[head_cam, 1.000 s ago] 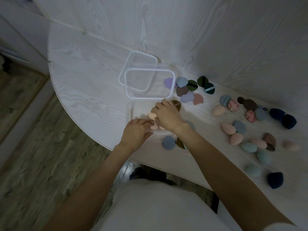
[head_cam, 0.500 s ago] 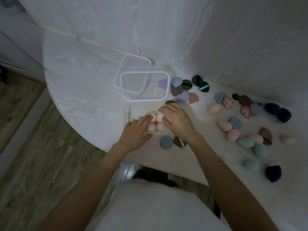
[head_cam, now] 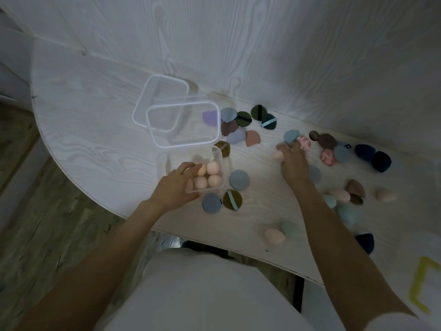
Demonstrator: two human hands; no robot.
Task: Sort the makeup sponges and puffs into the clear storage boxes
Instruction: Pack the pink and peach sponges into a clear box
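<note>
Head view, looking down: I see both bare arms reaching out over the white wood-grain desk. Left hand sits at the near-left corner of the small clear box, fingers curved around its wall and gripping it, wrist low near the desk edge. Four peach sponges stand packed together inside that box. Right arm stretches further out and to the right; right hand is palm down, fingers curled over a peach sponge lying on the desk, pinching it — blurred, so contact detail is soft. Just beyond those fingers sit a blue puff and a pink patterned puff. Two larger clear boxes sit overlapping behind the small one, nothing visible in them. Flat puffs in purple, brown, green and blue cluster right of those boxes. More sponges, peach, teal and navy, lie scattered across the right side of the desk. A grey-blue puff lies just beside the small box.
</note>
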